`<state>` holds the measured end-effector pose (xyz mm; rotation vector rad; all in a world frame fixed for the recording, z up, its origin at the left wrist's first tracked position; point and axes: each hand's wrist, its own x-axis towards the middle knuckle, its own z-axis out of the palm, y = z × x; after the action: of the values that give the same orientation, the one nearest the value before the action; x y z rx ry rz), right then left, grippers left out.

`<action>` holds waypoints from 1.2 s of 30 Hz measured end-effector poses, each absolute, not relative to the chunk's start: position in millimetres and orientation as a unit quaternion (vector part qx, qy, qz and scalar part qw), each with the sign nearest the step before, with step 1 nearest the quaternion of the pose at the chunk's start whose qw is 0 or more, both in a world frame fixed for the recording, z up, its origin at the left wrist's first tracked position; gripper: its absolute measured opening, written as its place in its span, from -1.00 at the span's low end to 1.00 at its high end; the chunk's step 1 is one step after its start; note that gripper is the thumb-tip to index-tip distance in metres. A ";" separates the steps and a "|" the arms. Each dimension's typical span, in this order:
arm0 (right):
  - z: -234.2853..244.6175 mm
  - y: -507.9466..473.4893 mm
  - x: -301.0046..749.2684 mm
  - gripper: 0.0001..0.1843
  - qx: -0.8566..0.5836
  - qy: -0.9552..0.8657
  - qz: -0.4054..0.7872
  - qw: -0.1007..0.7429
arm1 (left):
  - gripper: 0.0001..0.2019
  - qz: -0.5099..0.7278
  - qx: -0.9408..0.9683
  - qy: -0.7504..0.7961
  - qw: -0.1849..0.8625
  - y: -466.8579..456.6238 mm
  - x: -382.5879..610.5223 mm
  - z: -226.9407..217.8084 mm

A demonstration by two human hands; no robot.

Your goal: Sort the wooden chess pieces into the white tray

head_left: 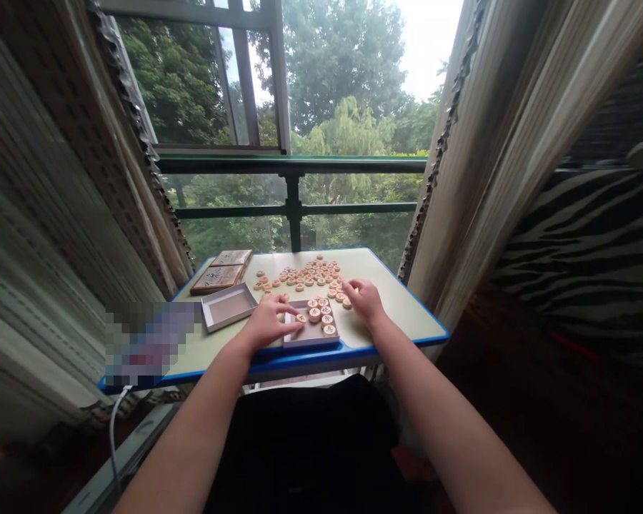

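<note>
My left hand reaches over the left wall of a shallow open box, its thumb and index finger closed on a round wooden Chinese chess piece. Several more pieces sit along the box's right side and far end, characters facing up. Just beyond the box's far right corner is my right hand, its fingers bent together above some loose pieces. Whatever those fingers hold is hidden. A big scatter of pieces covers the tabletop behind both hands.
A shallow grey box part lies left of my left hand. Behind it rests a folded wooden board. A blurred-out object with a white cable occupies the left corner of the blue-edged table. Curtains flank the window railing.
</note>
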<state>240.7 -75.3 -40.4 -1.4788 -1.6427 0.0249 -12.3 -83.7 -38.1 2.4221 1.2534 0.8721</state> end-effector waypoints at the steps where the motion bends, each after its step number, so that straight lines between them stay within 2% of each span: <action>1: -41.1 -75.3 240.2 -0.61 -0.603 -0.667 0.013 0.437 | -0.72 0.290 0.840 0.437 0.141 -84.0 -11.3 -37.8; 9: -38.9 -74.8 238.6 -0.63 -0.626 -0.665 0.038 0.407 | -0.78 0.289 0.840 0.430 0.159 -84.9 -11.3 -36.8; 15: -36.3 -83.2 233.3 -0.83 -0.558 -0.741 0.088 0.362 | -0.83 0.282 0.848 0.420 0.156 -82.7 -10.1 -37.2; 19: -38.7 -87.9 232.9 -0.63 -0.552 -0.746 0.135 0.348 | -0.78 0.292 0.842 0.422 0.164 -82.3 -8.7 -35.7; 23: -41.7 -90.1 232.8 -0.44 -0.551 -0.740 0.151 0.356 | -0.83 0.269 0.850 0.421 0.165 -82.2 -7.3 -34.2; 27: -41.1 -92.2 232.8 -0.46 -0.553 -0.744 0.145 0.345 | -0.84 0.255 0.857 0.416 0.165 -82.2 -5.7 -33.3; 33: -39.2 -95.4 232.4 -0.61 -0.543 -0.764 0.133 0.321 | -0.78 0.261 0.871 0.393 0.136 -80.7 -2.4 -32.7; 36: -39.4 -95.7 232.0 -0.50 -0.528 -0.768 0.142 0.335 | -0.78 0.269 0.874 0.386 0.124 -81.5 -0.9 -31.9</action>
<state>232.0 -95.7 -39.4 -1.3772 -2.0028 0.3718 -0.9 -81.5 -31.9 2.5474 1.1262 0.7831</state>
